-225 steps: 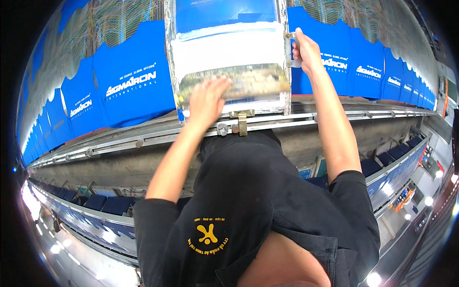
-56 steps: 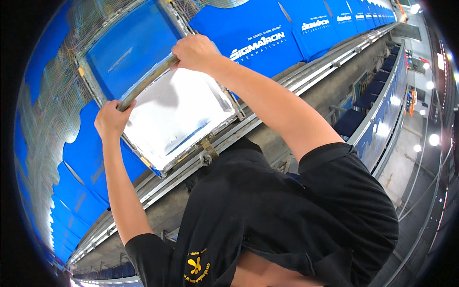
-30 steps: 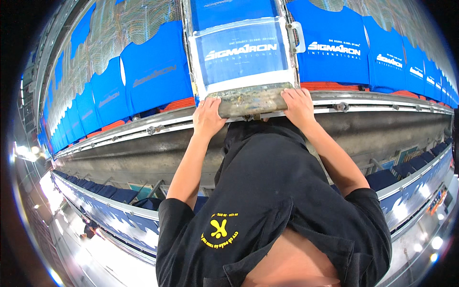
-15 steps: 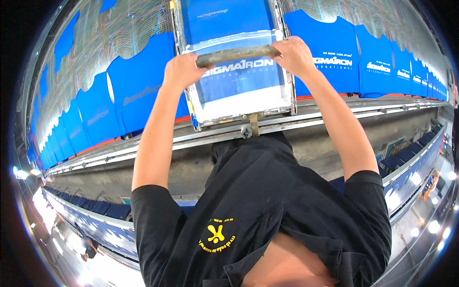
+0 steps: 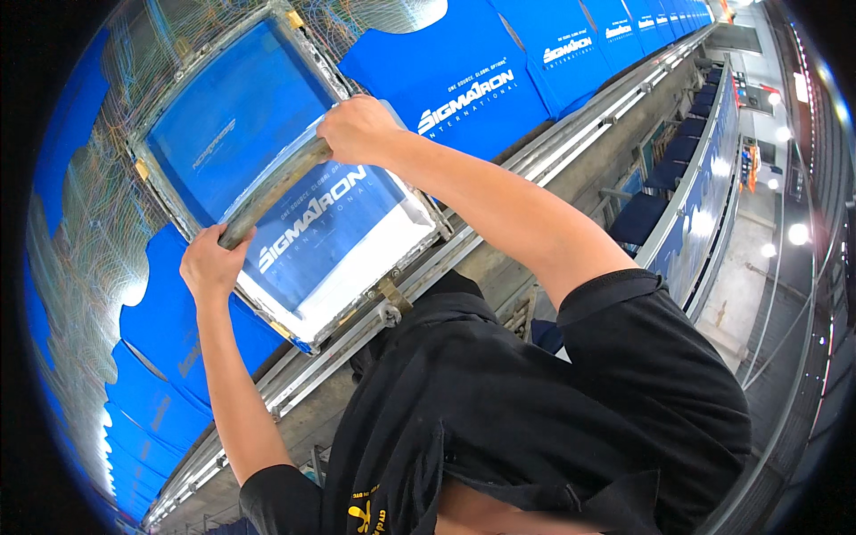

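Note:
A framed printing screen [image 5: 316, 53] lies over blue cloth on the long table, its rim crusted and worn. Across its middle stands a squeegee [image 5: 276, 190] with a worn bar-shaped handle, held at both ends. My left hand [image 5: 214, 263] is closed round its left end, and my right hand [image 5: 361, 129] grips the right end. Blue cloth with white lettering shows through the mesh on the near side. White ink [image 5: 357, 276] lies along the near end, and a thin white line runs beside the squeegee. Its blade edge is hidden.
Blue cut cloth pieces [image 5: 455, 71] with white print lie in a row along the table, others to the left. A metal rail [image 5: 571, 143] with a clamp [image 5: 390, 312] borders the near side. Behind me, dark panels [image 5: 637, 218] line another long table.
My view has turned, so the screen now appears tilted and farther left. Both hands have pushed the squeegee a little away from me across the mesh, keeping their grip.

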Demonstrator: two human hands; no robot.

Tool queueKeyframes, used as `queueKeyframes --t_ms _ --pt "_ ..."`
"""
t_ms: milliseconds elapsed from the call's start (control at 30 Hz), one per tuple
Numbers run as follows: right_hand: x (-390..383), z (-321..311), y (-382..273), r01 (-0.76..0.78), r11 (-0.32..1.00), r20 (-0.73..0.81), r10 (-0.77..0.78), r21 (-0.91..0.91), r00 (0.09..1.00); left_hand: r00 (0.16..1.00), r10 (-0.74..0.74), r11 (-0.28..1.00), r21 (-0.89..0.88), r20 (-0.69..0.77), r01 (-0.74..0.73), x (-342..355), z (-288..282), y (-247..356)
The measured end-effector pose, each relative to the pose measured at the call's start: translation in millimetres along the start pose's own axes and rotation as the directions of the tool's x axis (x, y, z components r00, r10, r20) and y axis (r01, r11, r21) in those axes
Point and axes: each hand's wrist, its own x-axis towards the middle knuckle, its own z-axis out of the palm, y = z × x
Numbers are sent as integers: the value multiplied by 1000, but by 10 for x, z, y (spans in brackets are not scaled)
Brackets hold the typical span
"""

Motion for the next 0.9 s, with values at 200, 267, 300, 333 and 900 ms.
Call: queueKeyframes --t_ms 200,267,300,333,900 --pt "-219 319 1 -3 997 88 10 -80 996 997 -79 997 21 20 79 -354 320 91" --pt "-610 488 21 53 998 -61 -55 -47 997 997 -78 997 -13 15 78 -677 415 261" --pt "-833 531 -48 70 998 -76 -70 -1 995 992 -111 993 -40 58 114 -899 475 328" --pt "-1025 520 -92 81 996 -100 -78 34 992 987 -136 987 -72 87 142 -1059 535 383" --pt "-565 -128 -165 31 999 -97 -29 19 995 997 -28 998 -53 68 32 -606 -128 104"
